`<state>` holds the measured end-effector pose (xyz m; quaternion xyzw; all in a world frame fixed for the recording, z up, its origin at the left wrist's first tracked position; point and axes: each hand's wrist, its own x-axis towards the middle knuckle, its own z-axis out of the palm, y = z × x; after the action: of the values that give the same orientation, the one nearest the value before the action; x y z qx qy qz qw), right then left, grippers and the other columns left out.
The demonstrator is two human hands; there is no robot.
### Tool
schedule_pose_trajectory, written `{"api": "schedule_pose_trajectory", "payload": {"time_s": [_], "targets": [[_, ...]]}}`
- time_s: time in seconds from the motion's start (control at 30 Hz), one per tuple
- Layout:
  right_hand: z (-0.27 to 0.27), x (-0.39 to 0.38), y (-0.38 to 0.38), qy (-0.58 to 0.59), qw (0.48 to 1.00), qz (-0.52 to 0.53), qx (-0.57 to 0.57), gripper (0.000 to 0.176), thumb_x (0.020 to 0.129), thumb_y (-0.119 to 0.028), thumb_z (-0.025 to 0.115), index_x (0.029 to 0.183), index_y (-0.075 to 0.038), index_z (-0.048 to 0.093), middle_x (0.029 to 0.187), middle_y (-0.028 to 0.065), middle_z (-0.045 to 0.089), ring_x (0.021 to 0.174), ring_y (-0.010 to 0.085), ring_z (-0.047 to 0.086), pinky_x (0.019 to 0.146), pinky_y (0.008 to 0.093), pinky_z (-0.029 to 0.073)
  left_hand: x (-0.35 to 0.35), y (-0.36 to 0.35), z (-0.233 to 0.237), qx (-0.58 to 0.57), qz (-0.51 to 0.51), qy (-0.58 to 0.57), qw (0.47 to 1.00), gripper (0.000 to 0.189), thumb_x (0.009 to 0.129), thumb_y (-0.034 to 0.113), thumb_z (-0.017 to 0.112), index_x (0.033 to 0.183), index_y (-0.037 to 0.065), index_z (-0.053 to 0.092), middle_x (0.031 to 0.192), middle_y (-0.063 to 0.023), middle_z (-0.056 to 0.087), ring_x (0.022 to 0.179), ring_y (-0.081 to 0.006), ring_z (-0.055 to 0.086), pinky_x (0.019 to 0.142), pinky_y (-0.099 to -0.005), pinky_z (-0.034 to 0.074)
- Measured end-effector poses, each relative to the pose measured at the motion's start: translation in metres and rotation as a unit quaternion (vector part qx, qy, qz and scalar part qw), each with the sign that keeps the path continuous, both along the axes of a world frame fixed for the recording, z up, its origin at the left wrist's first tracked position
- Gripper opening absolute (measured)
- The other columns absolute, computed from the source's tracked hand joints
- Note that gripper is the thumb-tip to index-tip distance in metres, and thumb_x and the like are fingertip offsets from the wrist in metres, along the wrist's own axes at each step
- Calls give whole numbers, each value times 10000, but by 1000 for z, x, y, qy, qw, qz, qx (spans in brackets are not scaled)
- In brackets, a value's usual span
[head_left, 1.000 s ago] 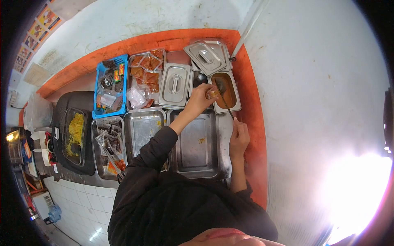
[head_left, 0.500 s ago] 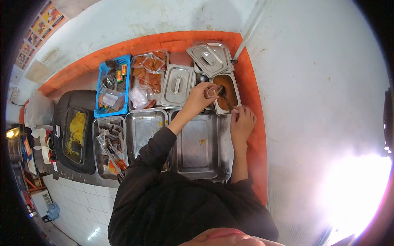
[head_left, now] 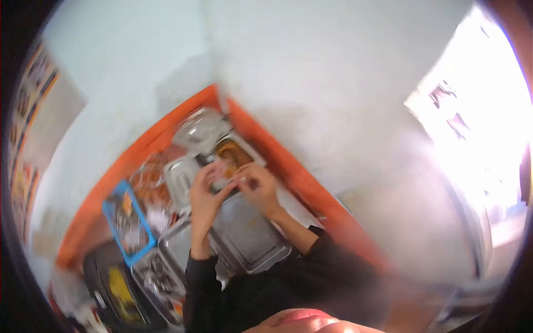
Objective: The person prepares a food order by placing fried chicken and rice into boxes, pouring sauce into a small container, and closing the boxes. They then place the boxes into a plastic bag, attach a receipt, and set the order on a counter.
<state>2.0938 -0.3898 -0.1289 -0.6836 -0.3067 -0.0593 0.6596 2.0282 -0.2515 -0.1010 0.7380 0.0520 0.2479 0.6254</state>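
Motion blurs the whole view. My left hand [head_left: 204, 191] has its fingers curled round one side of a small clear plastic bag [head_left: 228, 168], which shows orange-brown content. Close on its other side, my right hand [head_left: 261, 188] pinches at the bag's edge with thumb and fingers. Just beyond both hands is a metal container of orange-brown sauce [head_left: 236, 151]. The ladle is no longer in my right hand; blur hides whether it lies in the sauce.
Metal lids [head_left: 200, 130] lie behind, with another lidded container [head_left: 180, 180] to the left. A large metal tray [head_left: 250, 227] sits below my hands. Further left are orange packets [head_left: 151, 186], a blue basket [head_left: 130, 258] and a black box [head_left: 100, 258]. An orange ledge [head_left: 311, 191] borders the right.
The view has turned and tilted up. My right hand has let go of the ladle and come to the bag held in my left hand, drawn back from the sauce.
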Motion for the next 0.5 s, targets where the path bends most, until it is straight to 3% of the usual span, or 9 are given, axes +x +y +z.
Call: {"api": "schedule_pose_trajectory", "payload": {"time_s": [0.1, 0.17, 0.2, 0.3, 0.5], "targets": [[13, -19, -28, 13, 997, -35, 67, 73, 853, -26, 660, 917, -32, 626, 946, 69, 655, 744, 110, 604, 590, 214, 448, -17, -5, 4, -14, -42, -1, 999, 347, 783, -43, 698, 1113, -20, 594, 1095, -81, 621, 985, -134, 591, 858, -264, 475], [39, -38, -49, 201, 966, 118, 109, 115, 906, -29, 604, 1016, 3, 591, 964, 81, 654, 805, 117, 630, 636, 227, 492, -27, -11, 18, -6, -59, -3, 998, 305, 801, -48, 678, 1095, -23, 600, 1058, -76, 629, 946, -116, 596, 833, -243, 474], [36, -44, -52, 146, 975, 114, 122, 181, 917, -8, 577, 1089, 40, 548, 951, 101, 653, 866, 144, 652, 717, 260, 539, -35, -15, 23, -13, -59, 8, 998, 257, 818, -47, 662, 1068, -27, 606, 1020, -70, 634, 909, -106, 596, 810, -229, 470], [55, -69, -72, 149, 970, 102, 163, 163, 917, 1, 571, 1073, 48, 563, 940, 112, 653, 894, 161, 658, 787, 290, 551, -53, -37, 41, -29, -56, -4, 998, 143, 857, -38, 626, 999, -31, 621, 956, -68, 643, 849, -93, 594, 765, -212, 467], [68, -114, -115, 93, 976, 96, 170, 116, 913, 0, 576, 1016, 52, 588, 910, 103, 654, 871, 152, 656, 776, 285, 557, -86, -55, 46, -17, -89, -44, 995, 81, 849, -28, 642, 925, -23, 615, 901, -57, 623, 808, -100, 575, 727, -225, 458]]}}
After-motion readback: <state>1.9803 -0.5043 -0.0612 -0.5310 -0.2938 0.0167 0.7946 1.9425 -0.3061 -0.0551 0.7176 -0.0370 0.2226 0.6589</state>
